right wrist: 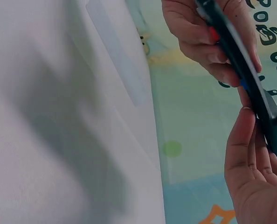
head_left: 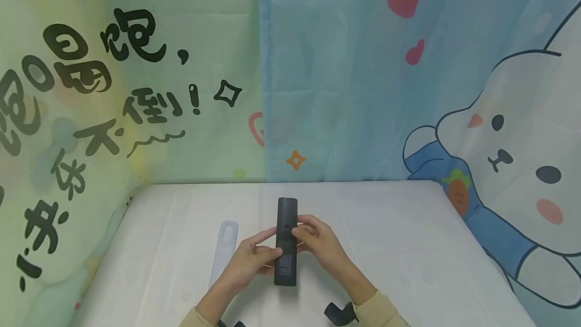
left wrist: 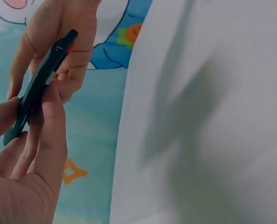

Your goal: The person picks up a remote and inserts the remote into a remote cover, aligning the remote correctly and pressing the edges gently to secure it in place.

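Both hands hold a long black remote control (head_left: 286, 216) upright above the white table, its plain back with a small label facing the head camera. My left hand (head_left: 242, 264) pinches its lower left edge with thumb and fingers. On the other side, my right hand (head_left: 321, 246) grips the right edge around mid-length, thumb on the back. The left wrist view shows the remote (left wrist: 40, 84) nearly edge-on, with a bit of red on its front. Red and blue spots show along the remote (right wrist: 243, 65) in the right wrist view. Fingers partly hide its front.
A pale, translucent long sleeve-like piece (head_left: 223, 249) with a slot near its end lies on the white table (head_left: 386, 226), left of the hands. Printed curtains (head_left: 336, 90) hang behind and beside the table. A dark device (head_left: 339, 313) sits by the right cuff.
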`<control>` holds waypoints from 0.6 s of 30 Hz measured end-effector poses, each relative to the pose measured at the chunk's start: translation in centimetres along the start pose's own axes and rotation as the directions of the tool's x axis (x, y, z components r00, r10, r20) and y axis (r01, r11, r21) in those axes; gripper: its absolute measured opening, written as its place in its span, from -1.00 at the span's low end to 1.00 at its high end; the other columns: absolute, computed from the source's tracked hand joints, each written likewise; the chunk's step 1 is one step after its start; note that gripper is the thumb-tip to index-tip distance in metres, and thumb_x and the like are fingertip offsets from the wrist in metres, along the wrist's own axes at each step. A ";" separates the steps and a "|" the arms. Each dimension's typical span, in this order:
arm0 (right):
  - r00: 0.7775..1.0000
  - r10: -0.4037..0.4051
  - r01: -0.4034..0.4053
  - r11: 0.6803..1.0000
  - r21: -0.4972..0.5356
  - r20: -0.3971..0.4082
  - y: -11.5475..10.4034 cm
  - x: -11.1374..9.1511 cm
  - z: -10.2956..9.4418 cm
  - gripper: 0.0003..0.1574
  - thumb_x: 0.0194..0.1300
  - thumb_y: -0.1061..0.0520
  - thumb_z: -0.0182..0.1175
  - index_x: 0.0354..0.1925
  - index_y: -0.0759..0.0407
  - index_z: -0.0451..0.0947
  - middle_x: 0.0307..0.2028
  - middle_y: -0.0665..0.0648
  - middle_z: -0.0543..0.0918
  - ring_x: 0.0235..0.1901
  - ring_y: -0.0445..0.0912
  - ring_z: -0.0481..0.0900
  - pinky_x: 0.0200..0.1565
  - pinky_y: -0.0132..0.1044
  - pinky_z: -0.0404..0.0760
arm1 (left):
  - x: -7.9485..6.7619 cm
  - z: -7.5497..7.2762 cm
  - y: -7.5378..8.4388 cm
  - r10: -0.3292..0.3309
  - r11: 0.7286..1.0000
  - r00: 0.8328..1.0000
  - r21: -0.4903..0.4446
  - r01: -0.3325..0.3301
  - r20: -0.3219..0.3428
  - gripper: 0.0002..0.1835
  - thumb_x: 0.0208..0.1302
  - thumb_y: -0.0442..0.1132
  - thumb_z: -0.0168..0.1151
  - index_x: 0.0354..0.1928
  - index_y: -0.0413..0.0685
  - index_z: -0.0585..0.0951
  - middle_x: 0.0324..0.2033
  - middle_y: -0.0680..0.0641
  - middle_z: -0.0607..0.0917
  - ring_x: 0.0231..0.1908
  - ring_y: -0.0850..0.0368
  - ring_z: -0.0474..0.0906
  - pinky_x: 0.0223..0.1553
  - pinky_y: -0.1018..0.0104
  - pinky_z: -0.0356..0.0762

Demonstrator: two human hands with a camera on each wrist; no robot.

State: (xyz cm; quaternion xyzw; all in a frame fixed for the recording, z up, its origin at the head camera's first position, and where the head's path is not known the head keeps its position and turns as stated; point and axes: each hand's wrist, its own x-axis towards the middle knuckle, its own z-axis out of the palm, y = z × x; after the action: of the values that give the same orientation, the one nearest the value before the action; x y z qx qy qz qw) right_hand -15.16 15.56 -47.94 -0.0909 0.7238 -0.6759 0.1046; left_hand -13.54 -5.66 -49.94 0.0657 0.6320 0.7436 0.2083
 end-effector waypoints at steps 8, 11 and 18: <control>1.000 0.024 -0.023 1.000 0.011 -0.009 0.0 0.0 0.3 -0.49 0.40 0.07 0.28 0.15 0.37 0.45 -0.20 0.21 0.72 -0.24 0.02 0.65 -0.17 -0.14 0.67 | -0.2 0.1 -0.1 0.035 0.998 0.999 0.059 -0.036 0.007 -0.32 0.30 -0.26 0.37 0.43 -0.18 0.37 -0.29 -0.24 0.76 -0.27 -0.09 0.75 -0.24 0.08 0.70; 0.999 0.027 -0.027 1.000 0.016 -0.017 -0.1 0.0 0.3 -0.51 0.39 0.09 0.28 0.13 0.38 0.46 -0.20 0.21 0.72 -0.26 0.02 0.66 -0.19 -0.17 0.67 | -0.3 0.0 0.0 0.043 0.996 0.999 0.076 -0.045 0.021 -0.34 0.32 -0.26 0.35 0.42 -0.18 0.37 -0.29 -0.24 0.77 -0.27 -0.09 0.75 -0.25 0.09 0.70; 0.999 0.021 -0.021 1.000 0.018 -0.029 0.0 0.3 0.6 -0.53 0.39 0.10 0.27 0.11 0.39 0.47 -0.23 0.21 0.72 -0.29 0.02 0.65 -0.22 -0.18 0.67 | -0.7 -0.7 0.6 0.042 0.993 0.998 0.112 -0.047 0.053 -0.40 0.35 -0.26 0.32 0.38 -0.23 0.41 -0.25 -0.22 0.76 -0.25 -0.11 0.75 -0.21 0.06 0.69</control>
State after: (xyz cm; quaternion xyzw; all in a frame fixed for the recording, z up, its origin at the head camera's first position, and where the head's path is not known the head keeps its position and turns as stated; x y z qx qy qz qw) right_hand -15.29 14.94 -48.00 -0.0725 0.7202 -0.6824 0.1017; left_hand -13.34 -6.65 -49.36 0.1103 0.6660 0.7091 0.2036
